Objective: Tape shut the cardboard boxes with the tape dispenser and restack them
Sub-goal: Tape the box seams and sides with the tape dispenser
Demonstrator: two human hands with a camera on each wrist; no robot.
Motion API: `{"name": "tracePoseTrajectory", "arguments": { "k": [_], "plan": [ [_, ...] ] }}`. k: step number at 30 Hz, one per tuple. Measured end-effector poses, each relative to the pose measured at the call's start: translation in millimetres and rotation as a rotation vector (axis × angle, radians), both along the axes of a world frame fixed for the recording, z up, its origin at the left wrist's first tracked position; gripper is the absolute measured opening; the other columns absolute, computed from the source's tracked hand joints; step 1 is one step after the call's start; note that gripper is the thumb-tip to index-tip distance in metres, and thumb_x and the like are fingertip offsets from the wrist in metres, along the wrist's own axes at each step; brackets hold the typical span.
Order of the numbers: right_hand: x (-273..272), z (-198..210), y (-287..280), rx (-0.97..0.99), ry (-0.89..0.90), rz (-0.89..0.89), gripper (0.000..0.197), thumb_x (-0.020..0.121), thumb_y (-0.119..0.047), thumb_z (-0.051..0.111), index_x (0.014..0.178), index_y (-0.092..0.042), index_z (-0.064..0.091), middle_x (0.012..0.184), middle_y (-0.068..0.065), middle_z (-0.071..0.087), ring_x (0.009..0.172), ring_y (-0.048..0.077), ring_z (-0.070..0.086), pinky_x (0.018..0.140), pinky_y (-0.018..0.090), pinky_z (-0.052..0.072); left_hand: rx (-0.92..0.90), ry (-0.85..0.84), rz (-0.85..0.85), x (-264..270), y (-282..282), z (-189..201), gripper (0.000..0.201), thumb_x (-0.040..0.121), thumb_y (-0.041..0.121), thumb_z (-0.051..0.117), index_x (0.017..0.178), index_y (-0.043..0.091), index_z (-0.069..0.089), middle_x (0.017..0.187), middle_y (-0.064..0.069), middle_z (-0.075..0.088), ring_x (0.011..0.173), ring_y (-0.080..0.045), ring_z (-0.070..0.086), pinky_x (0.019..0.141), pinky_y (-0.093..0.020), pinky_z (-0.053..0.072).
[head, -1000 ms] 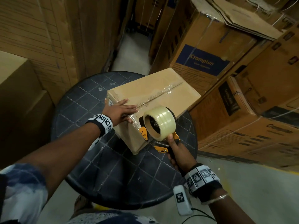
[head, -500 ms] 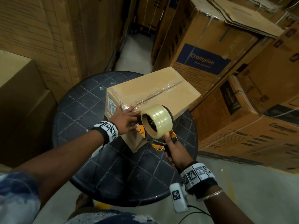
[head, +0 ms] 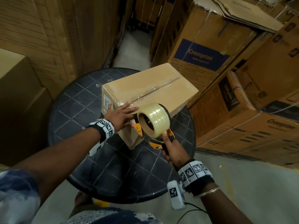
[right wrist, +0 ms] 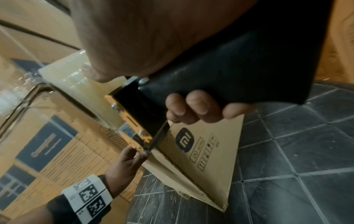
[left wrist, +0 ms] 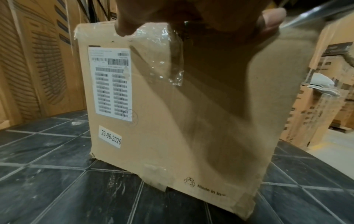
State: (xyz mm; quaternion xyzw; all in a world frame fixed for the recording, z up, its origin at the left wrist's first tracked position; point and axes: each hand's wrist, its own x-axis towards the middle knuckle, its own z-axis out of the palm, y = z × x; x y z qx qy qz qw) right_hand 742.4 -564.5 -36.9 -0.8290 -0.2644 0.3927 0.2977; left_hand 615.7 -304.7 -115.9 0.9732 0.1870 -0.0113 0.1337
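A brown cardboard box point(head: 145, 88) stands on a round dark tiled table point(head: 77, 110), with clear tape along its top seam. My left hand point(head: 120, 116) lies flat with straight fingers on the box's near top edge, pressing the tape there. In the left wrist view a crinkled tape end point(left wrist: 172, 63) sticks to the labelled side of the box point(left wrist: 191, 128). My right hand point(head: 173, 151) grips the black handle point(right wrist: 249, 68) of the orange tape dispenser point(head: 153, 121). Its clear roll sits just off the box's near corner, beside my left fingertips.
Tall stacked Crompton cartons point(head: 202, 54) stand close behind and to the right of the table. More cartons point(head: 19, 94) and corrugated sheets point(head: 48, 38) wall in the left. A narrow floor aisle point(head: 129, 50) runs away behind the table; concrete floor point(head: 250, 183) lies at the near right.
My left hand slid from the box top down to its near top edge, next to the dispenser. The dispenser stayed by the box's near corner in my right hand.
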Motion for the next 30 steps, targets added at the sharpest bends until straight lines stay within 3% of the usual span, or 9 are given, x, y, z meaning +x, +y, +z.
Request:
{"name": "tracePoseTrajectory", "arguments": {
  "k": [3, 6, 8, 11, 13, 23, 26, 28, 30],
  "plan": [
    [6, -5, -15, 0.005, 0.055, -0.032, 0.133, 0.046, -0.114, 0.03, 0.106, -0.003, 0.071, 0.058, 0.0, 0.049, 0.046, 0.012, 0.04, 0.044, 0.026, 0.036, 0.011, -0.008, -0.007, -1, 1, -5, 0.051, 0.083, 0.077, 0.01, 0.134, 0.072, 0.005, 0.156, 0.033, -0.008, 0.148, -0.01, -0.015, 0.103, -0.08, -0.001],
    [6, -6, -18, 0.004, -0.016, -0.008, 0.115, 0.045, -0.115, 0.027, 0.076, -0.011, 0.065, 0.055, 0.002, 0.051, 0.041, 0.011, 0.042, 0.047, 0.026, 0.039, -0.019, -0.029, -0.016, -3, 2, -5, 0.045, 0.08, 0.082, 0.002, 0.125, 0.08, -0.006, 0.157, 0.032, -0.006, 0.148, -0.01, -0.014, 0.102, -0.08, -0.002],
    [6, -8, -18, 0.02, -0.029, -0.001, 0.107, 0.056, -0.11, 0.028, 0.075, -0.01, 0.061, 0.052, -0.002, 0.051, 0.039, 0.008, 0.043, 0.046, 0.025, 0.04, -0.018, -0.041, -0.03, -4, 2, -4, 0.041, 0.082, 0.083, 0.004, 0.119, 0.084, -0.012, 0.158, 0.031, -0.004, 0.148, -0.01, -0.014, 0.102, -0.08, -0.002],
    [7, -11, -27, 0.025, 0.009, -0.004, 0.096, 0.073, -0.093, 0.032, 0.085, -0.003, 0.064, 0.052, -0.004, 0.05, 0.04, 0.007, 0.042, 0.045, 0.024, 0.039, -0.009, -0.031, -0.045, -3, 1, -3, 0.049, 0.094, 0.068, 0.026, 0.134, 0.075, -0.002, 0.158, 0.031, -0.004, 0.148, -0.009, -0.015, 0.103, -0.079, -0.001],
    [8, -14, -35, 0.024, 0.015, -0.028, 0.084, 0.075, -0.087, 0.034, 0.083, -0.007, 0.059, 0.052, -0.006, 0.051, 0.04, 0.006, 0.042, 0.045, 0.022, 0.038, 0.008, -0.015, -0.042, -2, 1, -3, 0.053, 0.097, 0.064, 0.029, 0.144, 0.066, 0.005, 0.158, 0.03, -0.004, 0.149, -0.011, -0.014, 0.102, -0.08, -0.002],
    [11, -20, -51, 0.066, 0.078, -0.089, 0.077, 0.076, -0.081, 0.037, 0.094, -0.01, 0.057, 0.063, -0.001, 0.057, 0.045, 0.006, 0.046, 0.046, 0.022, 0.038, 0.085, 0.04, -0.046, 0, -1, 2, 0.055, 0.096, 0.067, 0.021, 0.145, 0.063, -0.001, 0.16, 0.025, -0.007, 0.15, -0.015, -0.014, 0.1, -0.081, -0.003],
    [11, -26, -56, 0.085, 0.105, -0.114, 0.083, 0.072, -0.087, 0.037, 0.095, -0.01, 0.058, 0.063, -0.002, 0.057, 0.045, 0.006, 0.045, 0.046, 0.023, 0.037, 0.098, 0.075, -0.046, 0, -1, 3, 0.055, 0.096, 0.068, 0.02, 0.145, 0.064, -0.005, 0.16, 0.025, -0.01, 0.15, -0.016, -0.015, 0.1, -0.082, -0.003],
    [11, -29, -59, 0.1, 0.119, -0.12, 0.087, 0.077, -0.094, 0.035, 0.095, -0.011, 0.058, 0.064, -0.002, 0.057, 0.045, 0.006, 0.045, 0.046, 0.023, 0.037, 0.096, 0.097, -0.042, 0, -1, 6, 0.055, 0.094, 0.07, 0.016, 0.144, 0.064, -0.005, 0.159, 0.026, -0.012, 0.15, -0.016, -0.016, 0.099, -0.082, -0.004],
    [11, -31, -61, 0.117, 0.129, -0.12, 0.091, 0.07, -0.098, 0.039, 0.096, -0.013, 0.058, 0.064, -0.001, 0.056, 0.046, 0.008, 0.045, 0.045, 0.023, 0.037, 0.089, 0.109, -0.037, 0, -2, 9, 0.054, 0.093, 0.07, 0.015, 0.143, 0.065, -0.006, 0.158, 0.027, -0.013, 0.149, -0.015, -0.017, 0.099, -0.082, -0.005]
  ]
}}
